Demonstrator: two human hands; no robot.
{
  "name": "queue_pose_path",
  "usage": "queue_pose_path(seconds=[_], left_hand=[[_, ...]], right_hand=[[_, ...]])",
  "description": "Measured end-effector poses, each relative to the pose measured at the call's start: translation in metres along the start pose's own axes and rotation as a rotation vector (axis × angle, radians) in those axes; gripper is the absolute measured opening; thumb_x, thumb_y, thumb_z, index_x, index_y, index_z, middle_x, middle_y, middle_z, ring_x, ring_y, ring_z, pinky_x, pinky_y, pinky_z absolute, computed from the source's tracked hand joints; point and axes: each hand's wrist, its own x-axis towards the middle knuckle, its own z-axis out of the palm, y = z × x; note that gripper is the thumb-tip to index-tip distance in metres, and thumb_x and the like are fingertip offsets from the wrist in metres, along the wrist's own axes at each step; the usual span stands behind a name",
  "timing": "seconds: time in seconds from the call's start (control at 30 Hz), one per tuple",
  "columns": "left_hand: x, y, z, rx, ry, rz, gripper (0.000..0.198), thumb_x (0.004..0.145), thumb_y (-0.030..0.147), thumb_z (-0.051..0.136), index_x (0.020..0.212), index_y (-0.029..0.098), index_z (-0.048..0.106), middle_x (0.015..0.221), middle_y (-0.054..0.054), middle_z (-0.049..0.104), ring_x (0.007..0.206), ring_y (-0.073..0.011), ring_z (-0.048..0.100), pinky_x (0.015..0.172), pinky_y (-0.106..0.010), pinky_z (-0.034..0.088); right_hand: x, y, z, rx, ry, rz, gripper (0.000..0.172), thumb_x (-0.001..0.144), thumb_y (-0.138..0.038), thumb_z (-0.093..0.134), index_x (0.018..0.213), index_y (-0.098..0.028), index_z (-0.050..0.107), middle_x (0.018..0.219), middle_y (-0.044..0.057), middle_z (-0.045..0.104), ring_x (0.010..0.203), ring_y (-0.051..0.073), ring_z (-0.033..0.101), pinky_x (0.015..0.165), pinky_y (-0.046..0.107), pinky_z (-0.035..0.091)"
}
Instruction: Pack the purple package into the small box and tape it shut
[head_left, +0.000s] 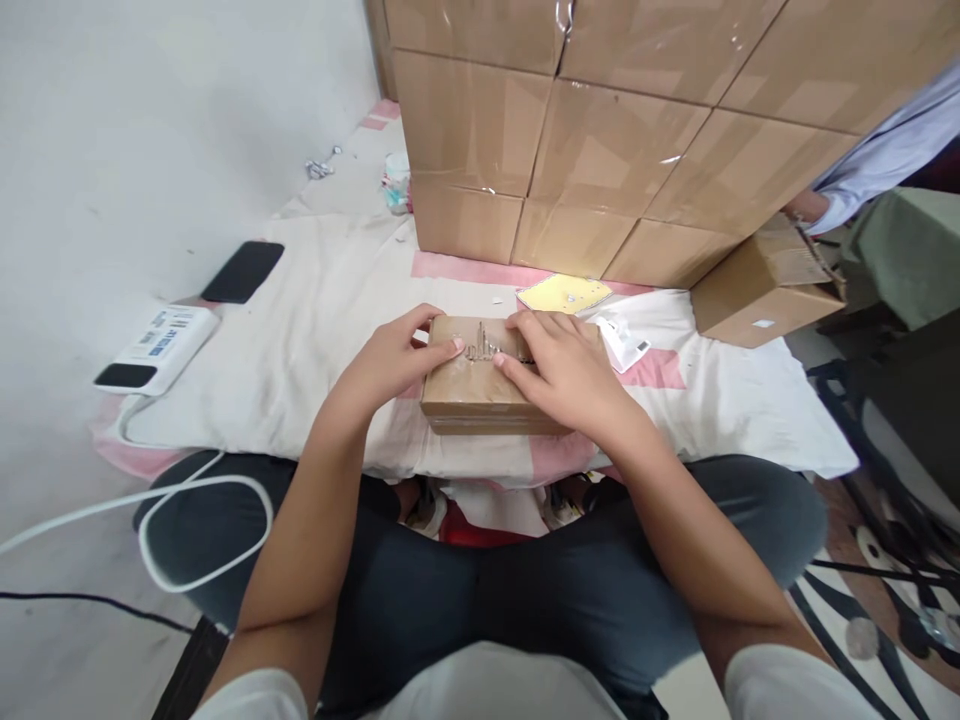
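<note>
A small cardboard box (465, 395) lies flat on the cloth in front of me, with dark lettering or jagged marks across its top. My left hand (397, 355) grips its left end, the thumb on the top face and the fingers round the far left corner. On the right part of the lid rests my right hand (559, 360), thumb pressed on top and fingers bent toward the far edge, partly hiding the marks. Just behind the box lies a yellow sheet (566, 293). A white slip or bag (624, 345) lies close to its right end.
Stacked taped cartons (622, 150) stand behind. An open carton (765, 290) sits at the right, near another person's sleeve (892, 150). At the left are a dark phone (244, 272), a white power strip (161, 350) and its looping cable (206, 482). A wall borders the left.
</note>
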Motion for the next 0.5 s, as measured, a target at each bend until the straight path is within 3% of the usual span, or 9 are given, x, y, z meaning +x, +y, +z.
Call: queue_pose_path(seconds=[0.1, 0.2, 0.27, 0.37, 0.5], left_hand=[[-0.002, 0.001, 0.000, 0.022, -0.003, -0.013, 0.047, 0.090, 0.058, 0.059, 0.124, 0.025, 0.062, 0.122, -0.006, 0.069, 0.094, -0.0230, 0.068, 0.081, -0.034, 0.056], [-0.006, -0.003, -0.008, 0.070, -0.176, 0.062, 0.093, 0.082, 0.061, 0.071, 0.158, 0.027, 0.030, 0.140, -0.013, 0.061, 0.110, -0.0281, 0.069, 0.086, -0.035, 0.058], [-0.008, -0.007, -0.015, 0.070, -0.304, 0.123, 0.113, 0.076, 0.060, 0.078, 0.163, 0.029, 0.013, 0.142, -0.015, 0.060, 0.108, -0.0273, 0.072, 0.084, -0.034, 0.059], [-0.010, -0.011, -0.025, 0.093, -0.354, 0.146, 0.102, 0.078, 0.058, 0.079, 0.158, 0.031, 0.022, 0.134, -0.012, 0.064, 0.102, -0.0246, 0.073, 0.079, -0.033, 0.061], [-0.013, -0.010, -0.032, 0.173, -0.290, 0.206, 0.060, 0.088, 0.052, 0.072, 0.139, 0.030, 0.049, 0.128, -0.005, 0.067, 0.109, -0.0241, 0.071, 0.083, -0.031, 0.062]], right_hand=[[0.000, 0.000, 0.002, 0.006, 0.017, 0.023, 0.034, 0.101, -0.048, 0.050, 0.121, -0.022, 0.060, 0.127, 0.012, 0.069, 0.117, 0.036, 0.058, 0.101, 0.048, 0.039], [-0.001, -0.005, 0.002, -0.023, 0.039, 0.043, 0.034, 0.102, -0.047, 0.051, 0.122, -0.022, 0.060, 0.124, 0.012, 0.070, 0.118, 0.036, 0.058, 0.102, 0.049, 0.039], [-0.004, -0.013, 0.002, -0.067, 0.043, 0.050, 0.035, 0.102, -0.046, 0.051, 0.123, -0.020, 0.060, 0.123, 0.014, 0.070, 0.119, 0.037, 0.057, 0.105, 0.050, 0.038], [-0.010, -0.025, 0.000, -0.102, 0.036, 0.042, 0.037, 0.103, -0.044, 0.051, 0.126, -0.016, 0.061, 0.129, 0.018, 0.067, 0.124, 0.039, 0.055, 0.109, 0.053, 0.037], [-0.010, -0.021, -0.010, 0.087, 0.041, -0.038, 0.030, 0.103, -0.040, 0.051, 0.117, -0.017, 0.064, 0.130, 0.016, 0.066, 0.124, 0.033, 0.057, 0.106, 0.046, 0.044]])
